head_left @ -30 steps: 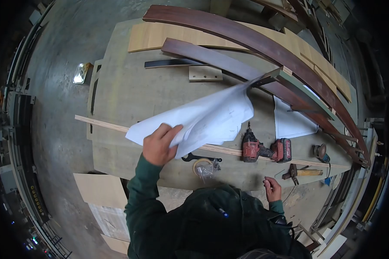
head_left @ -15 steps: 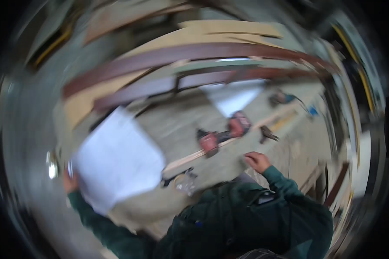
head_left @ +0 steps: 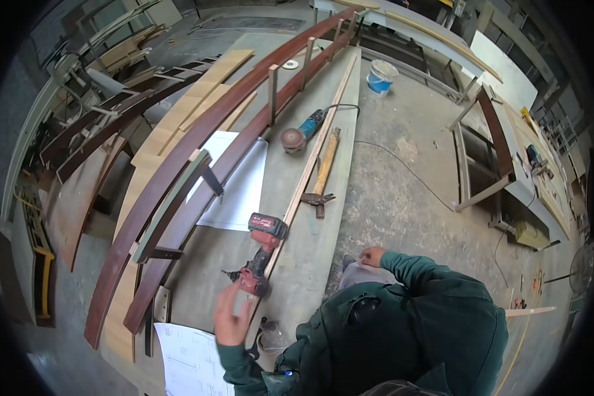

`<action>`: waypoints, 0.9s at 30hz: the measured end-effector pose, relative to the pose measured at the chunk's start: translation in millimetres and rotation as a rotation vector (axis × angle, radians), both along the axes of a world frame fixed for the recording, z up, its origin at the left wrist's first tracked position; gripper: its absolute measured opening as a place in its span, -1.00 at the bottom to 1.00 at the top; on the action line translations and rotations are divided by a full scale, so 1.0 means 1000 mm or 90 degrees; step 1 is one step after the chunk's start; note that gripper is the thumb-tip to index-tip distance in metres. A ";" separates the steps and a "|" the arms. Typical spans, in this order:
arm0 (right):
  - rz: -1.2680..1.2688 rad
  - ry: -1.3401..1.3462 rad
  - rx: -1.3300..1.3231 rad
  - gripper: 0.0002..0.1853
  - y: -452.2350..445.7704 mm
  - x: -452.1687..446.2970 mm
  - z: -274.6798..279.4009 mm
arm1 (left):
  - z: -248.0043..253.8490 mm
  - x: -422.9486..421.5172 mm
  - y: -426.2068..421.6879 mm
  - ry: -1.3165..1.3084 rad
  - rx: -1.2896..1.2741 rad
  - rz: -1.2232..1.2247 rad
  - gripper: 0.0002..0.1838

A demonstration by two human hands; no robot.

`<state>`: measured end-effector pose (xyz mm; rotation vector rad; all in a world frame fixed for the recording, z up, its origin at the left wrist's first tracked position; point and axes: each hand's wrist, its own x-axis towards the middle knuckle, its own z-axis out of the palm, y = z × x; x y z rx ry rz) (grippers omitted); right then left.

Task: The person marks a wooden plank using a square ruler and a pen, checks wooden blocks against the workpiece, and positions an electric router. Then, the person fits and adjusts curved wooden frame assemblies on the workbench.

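My left hand (head_left: pixel 233 315) is raised over the workbench with its fingers apart and nothing held. Its fingertips are beside the red and black cordless drill (head_left: pixel 265 253), which lies against a long thin wooden strip (head_left: pixel 308 168); whether they touch it I cannot tell. Below that hand a printed drawing sheet (head_left: pixel 188 360) lies partly hidden by my sleeve. A small clear container (head_left: pixel 271 340) sits by my left forearm. My right hand (head_left: pixel 373 256) hangs near my body, fingers curled and nothing visible in them. A hammer (head_left: pixel 325 173) with a wooden handle lies ahead of it.
Two long curved reddish-brown rails (head_left: pixel 178 168) with short crosspieces span the bench's left side, above pale boards (head_left: pixel 153 160). Another white sheet (head_left: pixel 234 210) lies beneath them. An angle grinder (head_left: pixel 301 132) trails its cord. A bucket (head_left: pixel 381 78) stands on the floor, a second table (head_left: pixel 531 191) at right.
My view has turned leftward and steadied. My left hand, earlier at the edge of the big drawing sheet, is now away from it beside the drill. My right hand stays near my body.
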<state>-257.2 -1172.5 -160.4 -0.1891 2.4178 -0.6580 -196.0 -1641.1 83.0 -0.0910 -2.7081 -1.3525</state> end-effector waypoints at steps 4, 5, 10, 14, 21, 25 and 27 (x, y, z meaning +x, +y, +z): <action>-0.146 -0.069 0.030 -0.68 0.078 0.038 -0.049 | 0.021 -0.033 0.099 -0.028 0.089 -0.208 -0.57; -0.251 -0.144 0.015 -0.71 0.096 0.048 -0.058 | 0.021 -0.039 0.122 -0.041 0.096 -0.232 -0.57; -0.212 -0.041 -0.133 -0.72 0.164 0.084 -0.109 | -0.012 -0.065 0.218 -0.197 0.033 -0.316 -0.50; -0.018 -0.051 0.225 -0.77 0.179 0.105 -0.189 | -0.061 -0.083 0.275 -0.328 0.029 -0.427 -0.49; -0.761 0.062 -0.147 -0.75 0.157 0.149 -0.117 | -0.084 -0.155 0.382 -0.407 -0.051 -0.724 -0.51; -0.923 0.007 -0.157 -0.68 0.127 0.176 -0.076 | -0.071 -0.196 0.460 -0.313 -0.239 -0.923 -0.50; -0.988 -0.067 -0.147 -0.66 0.108 0.191 -0.074 | -0.076 -0.213 0.493 -0.322 -0.260 -0.973 -0.50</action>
